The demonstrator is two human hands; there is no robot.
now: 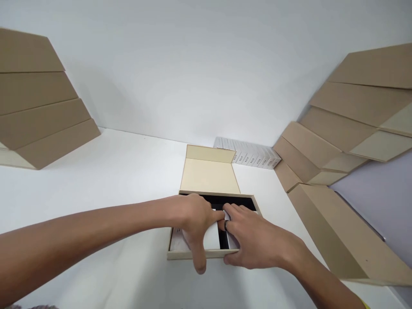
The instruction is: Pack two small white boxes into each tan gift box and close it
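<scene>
An open beige box [195, 255] with a black inside lies on the white table, its lid [210, 175] folded back behind it. White packs lie inside: a left one [210, 235] under my left hand and a right one [232, 241] under my right hand, a dark gap between them. My left hand [198, 219] rests open over the left pack, thumb stretched across the front rim and index finger reaching to my right hand's fingers. My right hand [252, 236], with a dark ring, is closed around the right pack, thumb near the front rim. Some fingertips are hidden.
Behind the lid, a row of thin white boxes [254, 153] stands on the table [128, 171] by the wall. Stacked beige boxes rise at the left [45, 116] and the right [350, 111]. A further beige box [347, 231] lies at the right front.
</scene>
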